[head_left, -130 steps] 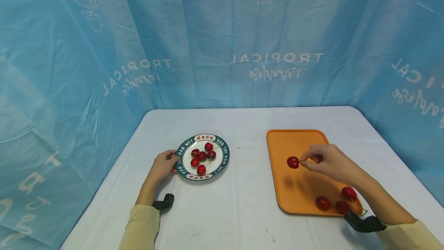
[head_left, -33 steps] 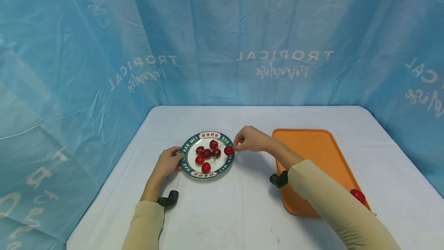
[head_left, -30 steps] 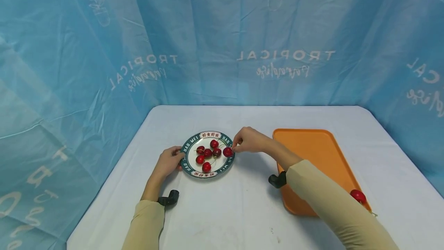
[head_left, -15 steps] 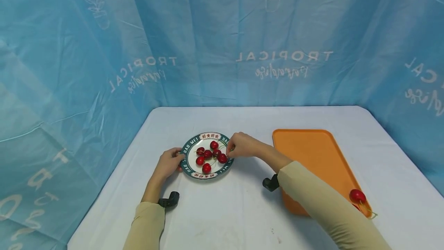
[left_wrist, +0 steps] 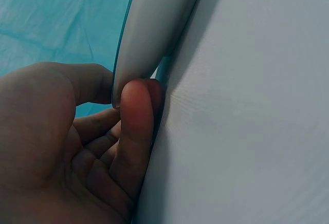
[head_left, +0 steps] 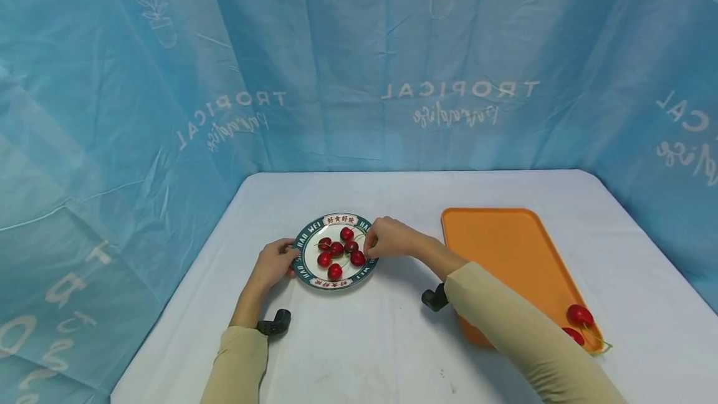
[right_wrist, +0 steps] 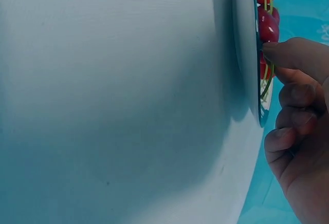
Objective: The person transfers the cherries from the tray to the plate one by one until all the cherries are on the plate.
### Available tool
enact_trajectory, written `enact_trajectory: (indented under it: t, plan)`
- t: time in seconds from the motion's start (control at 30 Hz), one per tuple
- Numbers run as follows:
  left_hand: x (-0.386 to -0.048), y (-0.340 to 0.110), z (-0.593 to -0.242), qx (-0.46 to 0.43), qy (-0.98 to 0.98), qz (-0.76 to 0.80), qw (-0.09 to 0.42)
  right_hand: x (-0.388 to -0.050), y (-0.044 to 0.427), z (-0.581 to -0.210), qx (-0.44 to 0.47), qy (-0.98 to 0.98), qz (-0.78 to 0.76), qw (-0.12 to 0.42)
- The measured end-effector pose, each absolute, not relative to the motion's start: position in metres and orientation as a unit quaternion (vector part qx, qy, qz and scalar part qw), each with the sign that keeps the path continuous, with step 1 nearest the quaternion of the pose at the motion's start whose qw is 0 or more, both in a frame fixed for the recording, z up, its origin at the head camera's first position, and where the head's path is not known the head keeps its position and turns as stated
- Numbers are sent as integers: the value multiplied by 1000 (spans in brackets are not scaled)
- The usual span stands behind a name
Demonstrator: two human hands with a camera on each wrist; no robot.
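Cherry (head_left: pixel 357 259) has come from above the orange tray (head_left: pixel 493 248) to the plate (head_left: pixel 308 229), near its four o'clock. Right hand (head_left: pixel 391 237): thumb and finger pinched at it; by stem or flesh, cannot tell. Left hand (head_left: pixel 273 262) grips the rim at nine. Risk: uneven left-side lift could roll fruit off toward three; a snagged stem might drag neighbours. Left wrist view alone shows a fingertip (left_wrist: pixel 136 94) under the rim; right wrist, a green stem (right_wrist: pixel 270 80) by the thumb; head only, two cherries (head_left: pixel 580 315) at the tray's five.
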State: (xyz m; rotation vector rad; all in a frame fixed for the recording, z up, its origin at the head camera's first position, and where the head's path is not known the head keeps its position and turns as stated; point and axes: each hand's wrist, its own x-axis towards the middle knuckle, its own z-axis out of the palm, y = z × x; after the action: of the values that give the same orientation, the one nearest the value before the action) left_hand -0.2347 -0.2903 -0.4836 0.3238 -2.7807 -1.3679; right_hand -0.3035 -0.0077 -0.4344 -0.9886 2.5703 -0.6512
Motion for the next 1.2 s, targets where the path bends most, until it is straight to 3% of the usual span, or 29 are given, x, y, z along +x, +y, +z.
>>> enact_trajectory:
  t: [0.67,1.2]
  plan:
    - [-234,-290,-482,104,-896,-430,10,-303,-8,-432,-356,896,-209,166]
    - [-235,-292,-483,104,-897,-430,5,-294,18,-412,-379,877,-267,129]
